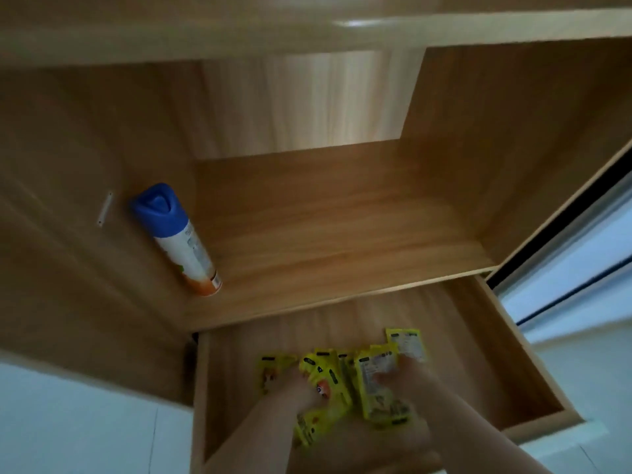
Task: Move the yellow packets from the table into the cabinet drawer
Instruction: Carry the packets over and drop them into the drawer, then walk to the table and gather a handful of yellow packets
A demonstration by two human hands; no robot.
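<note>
Wooden cabinet fills the view, a spray can at the shelf's left edge. Below, in the open drawer, my left hand and right hand rest on the packets; blur hides their grip. I judge this the placing step; next, let go and withdraw.

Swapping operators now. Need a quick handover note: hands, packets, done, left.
Left hand: in the open drawer, on the left side of the packets; image too blurred to tell its grip.
Right hand: on the right side of the pile, fingers over a packet; grip also unclear.
Packets: a loose yellow pile inside the drawer, one lying apart at the back right.
Spray can stands on the shelf above, not involved.
Done: this batch is in the drawer.
Left: withdraw hands, check the table (out of view) for more, shut the drawer if needed.
</note>
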